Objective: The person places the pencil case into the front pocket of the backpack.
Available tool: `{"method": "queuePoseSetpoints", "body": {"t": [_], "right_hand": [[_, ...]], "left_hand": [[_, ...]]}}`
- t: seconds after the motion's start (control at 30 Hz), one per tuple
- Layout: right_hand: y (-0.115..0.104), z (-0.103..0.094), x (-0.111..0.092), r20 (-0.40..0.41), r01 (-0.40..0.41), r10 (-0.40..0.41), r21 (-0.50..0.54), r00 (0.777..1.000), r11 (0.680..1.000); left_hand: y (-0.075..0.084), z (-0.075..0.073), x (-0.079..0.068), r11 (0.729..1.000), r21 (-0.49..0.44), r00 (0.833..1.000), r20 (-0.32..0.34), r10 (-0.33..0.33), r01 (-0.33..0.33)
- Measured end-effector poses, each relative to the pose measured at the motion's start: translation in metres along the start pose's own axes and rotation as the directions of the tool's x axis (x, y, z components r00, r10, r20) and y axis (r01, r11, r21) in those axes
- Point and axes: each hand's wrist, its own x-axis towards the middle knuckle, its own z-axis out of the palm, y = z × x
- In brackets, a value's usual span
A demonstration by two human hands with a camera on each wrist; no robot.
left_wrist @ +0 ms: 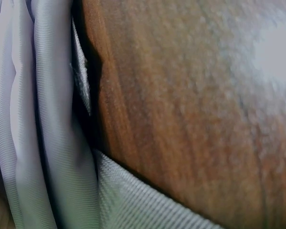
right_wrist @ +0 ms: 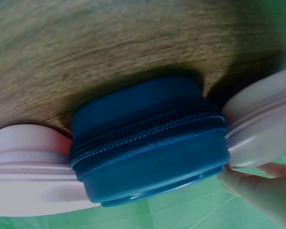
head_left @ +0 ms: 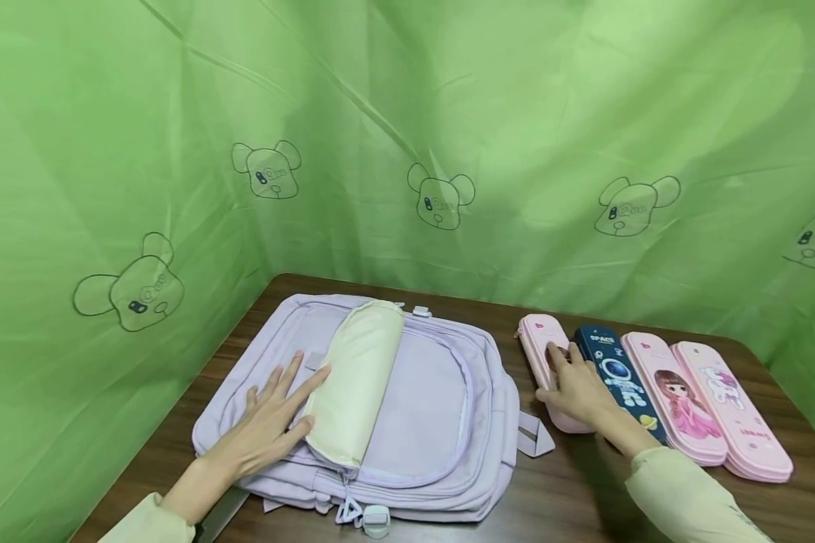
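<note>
A lilac backpack [head_left: 424, 400] lies flat on the brown table, its front panel folded back to show a cream lining [head_left: 360, 377]. My left hand [head_left: 265, 426] rests on the backpack with fingers spread, the fingertips beside the folded panel and touching it. In the left wrist view, the layered side of the backpack [left_wrist: 62, 119] fills the left edge. My right hand [head_left: 573, 385] reaches over the leftmost pink pencil case [head_left: 539, 335], thumb at its left edge and fingers across its top toward the right edge. The right wrist view shows fingers [right_wrist: 250, 188] against that case's end.
Right of the held case lie a navy astronaut pencil case [head_left: 601, 343], a pink one with a girl [head_left: 696, 422] and a pink one with a white cartoon animal [head_left: 754, 430]. A loose strap end [head_left: 535, 436] lies beside the backpack. Green cloth [head_left: 516, 113] hangs behind the table.
</note>
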Motion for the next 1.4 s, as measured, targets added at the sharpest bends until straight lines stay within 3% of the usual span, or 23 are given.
{"method": "queuePoseSetpoints", "body": {"t": [0.2,0.47,0.8,0.93,1.1,1.27,1.4], "right_hand": [[0.000,-0.010,-0.001,-0.082,0.068,-0.067,0.018,0.994,0.997],[-0.015,-0.045,-0.003,-0.189,0.173,-0.164,0.035,0.968,0.984],[-0.044,-0.066,-0.016,-0.206,0.282,-0.265,0.054,0.942,0.958],[-0.057,-0.066,-0.021,-0.183,0.323,-0.306,0.068,0.934,0.944],[-0.072,-0.050,-0.032,-0.147,0.427,-0.413,0.078,0.899,0.901],[-0.084,-0.036,-0.045,-0.026,0.511,-0.512,0.132,0.859,0.850],[-0.092,-0.036,-0.046,0.063,0.542,-0.558,0.171,0.828,0.823]], "left_hand": [[0.001,0.000,-0.003,1.000,-0.013,1.000,-0.011,0.008,-0.009],[-0.001,-0.001,-0.001,1.000,-0.010,1.000,-0.017,0.024,-0.024],[-0.001,-0.001,-0.003,0.999,-0.022,0.999,-0.026,0.027,-0.027],[-0.001,-0.002,-0.003,0.999,-0.020,0.999,-0.032,0.026,-0.026],[-0.001,0.000,-0.008,1.000,-0.028,1.000,-0.019,0.013,-0.014],[0.000,0.001,-0.008,0.999,-0.040,1.000,-0.012,0.013,-0.013],[0.000,-0.005,-0.001,0.998,-0.052,1.000,-0.019,0.017,-0.018]]}}
